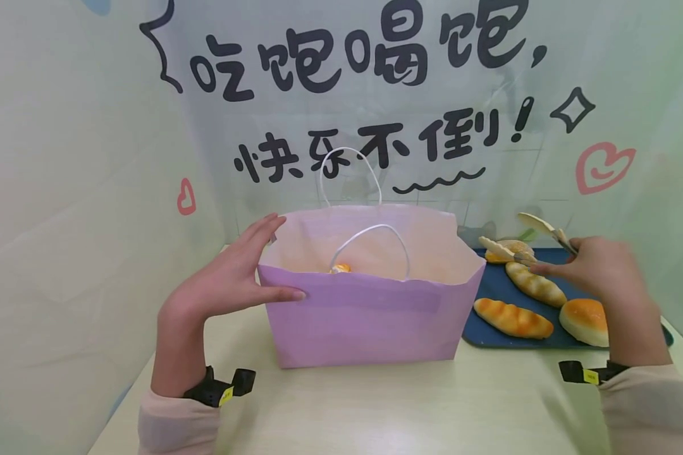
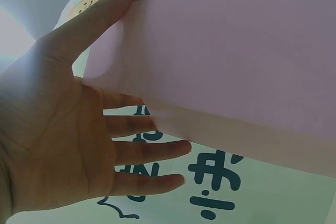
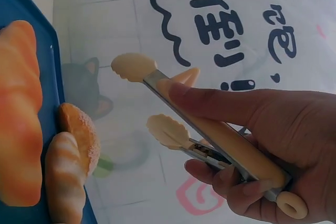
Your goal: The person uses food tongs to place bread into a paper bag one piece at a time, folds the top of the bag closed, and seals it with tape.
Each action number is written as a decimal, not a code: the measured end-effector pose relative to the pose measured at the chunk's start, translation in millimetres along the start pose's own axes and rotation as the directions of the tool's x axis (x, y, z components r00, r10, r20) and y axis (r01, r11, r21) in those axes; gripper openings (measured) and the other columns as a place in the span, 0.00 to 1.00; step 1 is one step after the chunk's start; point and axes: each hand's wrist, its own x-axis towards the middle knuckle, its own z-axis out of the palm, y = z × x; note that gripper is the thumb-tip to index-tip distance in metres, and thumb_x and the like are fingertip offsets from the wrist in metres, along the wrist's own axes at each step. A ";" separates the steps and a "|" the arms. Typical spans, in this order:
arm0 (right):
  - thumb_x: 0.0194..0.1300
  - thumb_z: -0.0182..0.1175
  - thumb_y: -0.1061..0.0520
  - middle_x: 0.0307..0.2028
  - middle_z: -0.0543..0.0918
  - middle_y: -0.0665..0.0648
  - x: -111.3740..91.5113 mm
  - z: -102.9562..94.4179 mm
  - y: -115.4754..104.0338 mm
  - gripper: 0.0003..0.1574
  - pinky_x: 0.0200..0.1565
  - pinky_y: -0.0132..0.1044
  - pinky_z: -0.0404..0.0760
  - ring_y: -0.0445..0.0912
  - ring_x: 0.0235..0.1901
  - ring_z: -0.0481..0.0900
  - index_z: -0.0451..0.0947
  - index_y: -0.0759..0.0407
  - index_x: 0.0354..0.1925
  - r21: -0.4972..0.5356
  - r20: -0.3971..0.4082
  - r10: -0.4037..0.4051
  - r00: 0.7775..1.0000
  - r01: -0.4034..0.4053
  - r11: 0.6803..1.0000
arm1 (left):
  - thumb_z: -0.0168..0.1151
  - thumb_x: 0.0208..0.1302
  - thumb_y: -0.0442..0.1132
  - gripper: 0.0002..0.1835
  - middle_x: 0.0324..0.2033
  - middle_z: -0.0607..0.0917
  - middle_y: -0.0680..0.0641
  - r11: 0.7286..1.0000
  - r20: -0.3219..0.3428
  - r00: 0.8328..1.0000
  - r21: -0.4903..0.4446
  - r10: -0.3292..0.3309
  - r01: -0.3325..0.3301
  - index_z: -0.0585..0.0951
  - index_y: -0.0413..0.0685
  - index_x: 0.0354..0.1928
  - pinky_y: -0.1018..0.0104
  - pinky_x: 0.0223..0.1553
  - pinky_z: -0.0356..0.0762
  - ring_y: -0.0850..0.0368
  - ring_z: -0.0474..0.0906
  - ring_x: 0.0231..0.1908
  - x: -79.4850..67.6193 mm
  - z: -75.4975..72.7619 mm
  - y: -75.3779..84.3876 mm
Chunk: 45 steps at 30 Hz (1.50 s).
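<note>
A purple paper bag (image 1: 364,322) with white string handles stands upright with its mouth open; a bit of orange and white shows inside. At its left edge is my left hand (image 1: 230,272), thumb laid along the front panel and fingers straight and spread past the side. In the left wrist view, the palm of this hand (image 2: 58,140) faces the purple paper. My right hand (image 1: 609,272) grips a pair of tongs (image 3: 220,145) with cream scalloped tips. Those tips stand apart with nothing between them, over the back of the bread tray in the head view.
To the bag's right lies a blue tray (image 1: 492,287) on the pale table (image 1: 410,404). It bears a twisted loaf (image 1: 513,318), a striped long bread (image 1: 536,285), a round bun (image 1: 585,321) and a sugared bread (image 1: 512,248). A printed curtain (image 1: 296,126) hangs close behind.
</note>
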 end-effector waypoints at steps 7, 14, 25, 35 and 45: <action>0.51 0.76 0.23 0.24 0.71 0.59 12.2 11.4 8.6 0.52 0.27 0.43 0.72 0.55 0.28 0.73 0.76 0.70 0.37 0.004 0.124 0.018 0.992 -0.019 1.000 | 0.77 0.53 0.71 0.66 0.84 0.50 0.48 1.000 -0.005 1.000 0.005 0.003 -0.003 0.51 0.55 0.86 0.36 0.75 0.60 0.47 0.61 0.77 -1.1 -1.6 0.2; 0.51 0.79 0.26 0.40 0.82 0.74 22.1 30.2 14.6 0.64 0.35 0.55 0.80 0.66 0.37 0.77 0.75 0.81 0.58 -0.034 0.097 0.025 0.995 -0.022 0.999 | 0.77 0.53 0.71 0.66 0.84 0.49 0.50 1.000 -0.009 1.000 0.007 -0.007 0.007 0.51 0.57 0.86 0.37 0.76 0.58 0.48 0.55 0.80 -0.1 -0.5 -0.9; 0.54 0.73 0.21 0.58 0.72 0.85 34.6 55.6 20.2 0.75 0.45 0.68 0.79 0.76 0.51 0.73 0.62 0.79 0.71 -0.082 0.082 0.107 0.991 -0.101 0.992 | 0.77 0.54 0.71 0.65 0.84 0.48 0.50 1.000 -0.003 1.000 -0.004 -0.020 0.020 0.51 0.59 0.86 0.37 0.76 0.57 0.48 0.51 0.81 -0.6 0.9 -1.2; 0.59 0.65 0.18 0.55 0.72 0.85 36.2 62.9 19.5 0.73 0.37 0.61 0.80 0.75 0.46 0.75 0.63 0.78 0.70 -0.075 0.068 0.123 0.990 -0.118 0.990 | 0.77 0.55 0.70 0.65 0.84 0.49 0.50 1.000 -0.008 1.000 -0.006 -0.015 0.015 0.51 0.58 0.86 0.38 0.76 0.58 0.49 0.51 0.81 0.3 -0.1 0.2; 0.62 0.68 0.24 0.54 0.74 0.84 35.4 63.1 18.7 0.68 0.36 0.59 0.81 0.73 0.45 0.75 0.63 0.77 0.72 -0.069 0.045 0.114 0.992 -0.111 0.991 | 0.76 0.55 0.71 0.65 0.84 0.49 0.49 1.000 -0.005 1.000 0.004 -0.015 0.015 0.52 0.57 0.86 0.36 0.76 0.57 0.47 0.49 0.82 -0.2 -0.3 -0.4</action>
